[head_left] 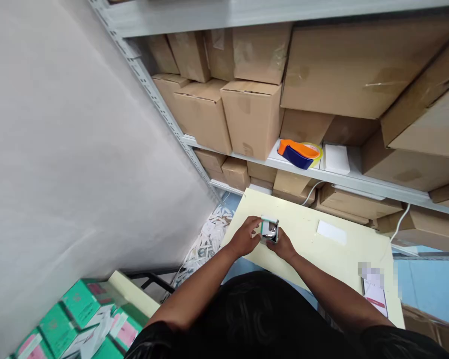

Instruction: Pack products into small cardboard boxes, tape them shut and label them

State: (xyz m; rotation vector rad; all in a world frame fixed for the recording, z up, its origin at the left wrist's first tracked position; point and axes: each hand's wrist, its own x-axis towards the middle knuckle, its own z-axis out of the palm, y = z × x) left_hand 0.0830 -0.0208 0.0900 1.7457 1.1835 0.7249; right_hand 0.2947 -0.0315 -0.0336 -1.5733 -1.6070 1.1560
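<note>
Both my hands meet over the near edge of a pale yellow table (322, 249). My left hand (246, 238) and my right hand (282, 245) are closed round a small green-and-white box (269, 230). The box is open at the top and something shiny and silver shows inside it. My fingers wrap its sides, left hand on the left, right hand on the right and underneath.
A white card (331, 232) lies on the table to the right, papers (374, 294) at its near right corner. Metal shelving holds cardboard boxes (250, 114), an orange-and-blue tape dispenser (299, 152) and a white box (336, 158). Green-and-pink boxes (82, 319) are stacked lower left; paper scraps (205, 242) litter the floor.
</note>
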